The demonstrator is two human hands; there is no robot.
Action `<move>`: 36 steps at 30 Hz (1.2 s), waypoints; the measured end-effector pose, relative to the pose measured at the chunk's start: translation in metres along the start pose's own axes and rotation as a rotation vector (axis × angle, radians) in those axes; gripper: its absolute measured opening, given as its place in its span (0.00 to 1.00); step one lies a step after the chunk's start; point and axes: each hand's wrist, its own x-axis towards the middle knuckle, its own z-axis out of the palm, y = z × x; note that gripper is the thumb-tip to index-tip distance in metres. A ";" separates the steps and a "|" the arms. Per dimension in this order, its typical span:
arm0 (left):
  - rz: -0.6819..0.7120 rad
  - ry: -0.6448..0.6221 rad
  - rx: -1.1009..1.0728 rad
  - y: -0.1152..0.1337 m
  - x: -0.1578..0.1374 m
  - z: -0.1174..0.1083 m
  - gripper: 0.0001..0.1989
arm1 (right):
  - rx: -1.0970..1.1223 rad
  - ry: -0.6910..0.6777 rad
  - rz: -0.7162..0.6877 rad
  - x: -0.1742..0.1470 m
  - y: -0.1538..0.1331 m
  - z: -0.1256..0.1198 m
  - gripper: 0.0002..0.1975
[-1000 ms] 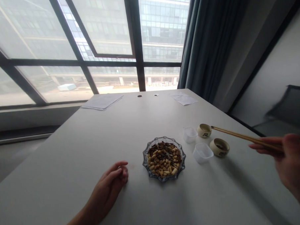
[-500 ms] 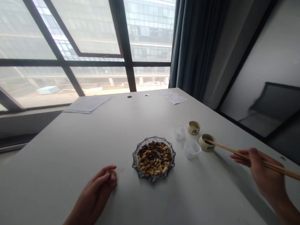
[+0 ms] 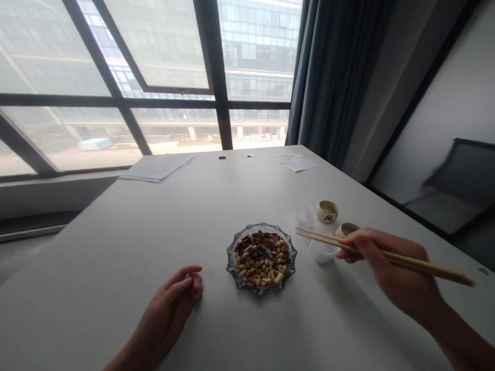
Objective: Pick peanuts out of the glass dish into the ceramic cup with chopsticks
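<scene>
My right hand (image 3: pixel 393 272) is closed around a pair of wooden chopsticks (image 3: pixel 429 267). Their tips are over the near clear plastic cup (image 3: pixel 322 253), pointing left, and I see nothing between them. Left of the tips stands a glass bowl (image 3: pixel 231 271) with a jagged rim, filled with peanuts (image 3: pixel 261 272) and dark striped seeds (image 3: pixel 260 238). My left hand (image 3: pixel 176 300) rests on the table to the left of the bowl, empty, its fingers loosely bent and the index finger stretched out. A small cream cup (image 3: pixel 348 229) is partly hidden behind my right hand.
A second cream cup (image 3: pixel 327 212) with a dark character and another clear plastic cup (image 3: pixel 304 217) stand behind the chopsticks. Papers (image 3: pixel 156 168) lie at the white table's (image 3: pixel 191 210) far left, and a sheet (image 3: pixel 295 161) at the far right. Windows and a dark curtain (image 3: pixel 328 67) are beyond.
My right hand has brought the chopsticks left, their tips leaving the near cream cup and coming over the clear plastic cup. The view has shifted slightly; my left hand stays beside the bowl.
</scene>
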 end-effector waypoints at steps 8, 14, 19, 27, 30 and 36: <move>0.019 -0.004 0.002 0.002 -0.003 0.004 0.09 | -0.146 -0.404 0.002 0.033 -0.003 0.055 0.22; -0.002 -0.031 -0.036 -0.001 -0.003 0.001 0.08 | -0.218 -0.424 0.099 0.033 -0.015 0.041 0.22; -0.005 -0.031 -0.041 0.000 -0.002 0.003 0.09 | -0.247 -0.395 -0.001 0.040 -0.024 0.045 0.20; 0.003 -0.027 -0.025 0.002 -0.004 0.005 0.08 | -0.316 -0.531 -0.055 0.047 -0.031 0.067 0.19; 0.003 -0.026 -0.020 0.001 -0.004 0.003 0.08 | -0.326 -0.473 -0.053 0.051 -0.032 0.065 0.18; 0.009 -0.020 -0.028 0.000 -0.004 0.002 0.08 | -0.297 -0.536 -0.079 0.054 -0.032 0.072 0.17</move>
